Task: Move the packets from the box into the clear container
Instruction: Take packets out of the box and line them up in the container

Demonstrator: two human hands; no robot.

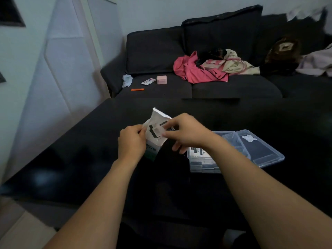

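While both hands (154, 135) pinch the white box (156, 131), its black label stays unreadably blurred.

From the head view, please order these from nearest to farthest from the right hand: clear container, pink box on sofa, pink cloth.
1. clear container, just below the right hand
2. pink box, on the sofa seat, left
3. pink cloth, farther back on the sofa, though close to the pink box

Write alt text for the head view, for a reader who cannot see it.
Over a dark table, the left hand holds a white box while the right hand pinches at its open top. A clear container with packets inside sits to the right, its lid beside it. A dark sofa with clothes stands behind.
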